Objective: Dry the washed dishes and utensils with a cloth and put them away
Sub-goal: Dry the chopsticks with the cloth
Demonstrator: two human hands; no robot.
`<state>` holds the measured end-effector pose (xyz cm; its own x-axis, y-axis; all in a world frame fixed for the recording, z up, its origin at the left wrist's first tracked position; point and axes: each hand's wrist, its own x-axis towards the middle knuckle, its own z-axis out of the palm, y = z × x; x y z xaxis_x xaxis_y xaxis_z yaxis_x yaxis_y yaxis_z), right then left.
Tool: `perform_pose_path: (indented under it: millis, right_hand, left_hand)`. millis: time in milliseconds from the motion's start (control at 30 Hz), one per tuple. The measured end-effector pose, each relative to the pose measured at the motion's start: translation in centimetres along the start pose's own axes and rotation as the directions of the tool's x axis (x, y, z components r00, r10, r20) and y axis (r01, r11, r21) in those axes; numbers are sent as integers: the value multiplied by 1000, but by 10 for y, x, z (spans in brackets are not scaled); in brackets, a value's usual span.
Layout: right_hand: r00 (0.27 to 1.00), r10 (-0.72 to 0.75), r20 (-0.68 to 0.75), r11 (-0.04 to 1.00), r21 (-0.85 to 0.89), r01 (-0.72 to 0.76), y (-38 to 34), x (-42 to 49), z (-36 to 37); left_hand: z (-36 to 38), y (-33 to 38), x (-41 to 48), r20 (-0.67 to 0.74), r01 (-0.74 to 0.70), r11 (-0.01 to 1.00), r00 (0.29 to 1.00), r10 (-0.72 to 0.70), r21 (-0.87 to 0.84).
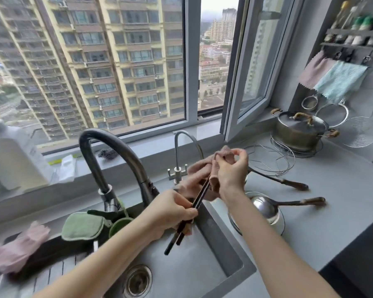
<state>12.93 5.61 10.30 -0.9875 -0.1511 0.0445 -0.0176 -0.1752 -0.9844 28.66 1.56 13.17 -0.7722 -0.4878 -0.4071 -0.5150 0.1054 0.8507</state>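
Your left hand (170, 211) grips the dark chopsticks (199, 200), their long axis slanting up-right into the pink cloth (199, 168) your right hand (230, 171) pinches.

Surface: grey countertop (336, 177), right of sink (213, 233).
Rear: lidded pot (299, 131) on wire trivet (310, 152).
Middle: two dark-handled utensils (293, 183) near sink.

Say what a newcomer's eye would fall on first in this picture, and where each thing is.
In the middle, over the sink, the left hand grips dark chopsticks while the right hand pinches a pink cloth round their upper end. Behind them, tower blocks fill the big window, and a curved dark tap arches up at the sink's back edge.
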Motion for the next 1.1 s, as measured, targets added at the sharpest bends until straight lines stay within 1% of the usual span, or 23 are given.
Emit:
perform_pose_path:
  millis: [100, 133, 167, 233, 300, 367, 400, 467, 533, 600, 633, 667, 700, 733, 767, 833, 867, 933, 1000, 1067, 1100]
  right_hand:
    - [996, 22, -84, 999, 43, -18, -8, 12, -5]
    - [995, 27, -94, 998, 58, -22, -11, 13, -9]
    - [997, 41, -72, 996, 87, -35, -15, 9, -14]
    - [995, 76, 61, 982, 166, -85, -16, -13, -18]
    - [967, 86, 238, 982, 146, -123, -12, -50, -13]
    - [925, 72, 373, 989, 93, -115, -5, -86, 0]
    - [912, 63, 406, 991, 82, -105, -3, -99, 8]
    - [924, 26, 381, 997, 55, -51, -1, -114, 20]
    - [936, -29, 351, 999, 24, 21, -3, -120, 26]
    - [918, -80, 388, 994, -32, 101, -5, -122, 23]
    - [900, -85, 427, 990, -66, 125, -8, -123, 20]
    - [875, -70, 479, 988, -88, 127, -11, -124, 15]
    - [837, -51, 544, 988, -93, 120, -15, -126, 12]
    - [789, -38, 613, 990, -85, 114, -20, -128, 9]
    - [738, -31, 675, 992, -69, 105, -26, -132, 8]
    - [640, -18, 768, 997, -37, 73, -37, -140, 10]
    - [600, -4, 800, 999, -26, 42, -42, -143, 14]
    - [545, 34, 838, 999, -9, -48, -49, -148, 21]
    - [499, 60, 865, 995, -13, -97, -51, -151, 26]
    - [452, 71, 889, 995, -34, -90, -50, -154, 26]
    - [428, 73, 901, 997, -49, -68, -48, -156, 24]
  left_hand:
    - [-22, -16, -20, -28, 14, 1000, 1000, -14, 3]
    - [-29, -23, -26, -60, 6, 1000, 998, -6, 5]
    - [-36, -28, -31, -99, -10, 1000, 995, 10, -3]
    - [-45, -36, -36, -175, -65, 997, 983, 56, -45]
    - [-43, -38, -38, -215, -123, 991, 970, 110, -51]
    - [-35, -39, -37, -230, -186, 982, 954, 191, 42]
    - [-30, -40, -35, -239, -215, 972, 943, 232, 96]
    - [-26, -40, -34, -257, -237, 959, 928, 271, 156]
    - [-26, -40, -39, -238, -236, 944, 927, 289, 229]
    - [-35, -35, -55, -173, -216, 914, 942, 288, 344]
    - [-45, -30, -65, -185, -218, 895, 933, 308, 389]
    - [-57, -24, -73, -243, -234, 873, 900, 361, 428]
    - [-70, -19, -77, -331, -255, 858, 844, 422, 446]
    - [-85, -16, -76, -403, -285, 862, 792, 458, 420]
    - [-97, -13, -73, -431, -322, 881, 780, 454, 346]
    - [-111, -12, -66, -361, -415, 906, 836, 414, 76]
    - [-111, -16, -61, -332, -464, 883, 845, 419, -66]
    - [-110, -22, -59, -386, -549, 799, 811, 439, -245]
    - [-112, -26, -65, -461, -598, 737, 775, 431, -315]
    - [-122, -26, -72, -530, -611, 719, 751, 393, -332]
    - [-132, -26, -77, -570, -602, 712, 747, 343, -361]
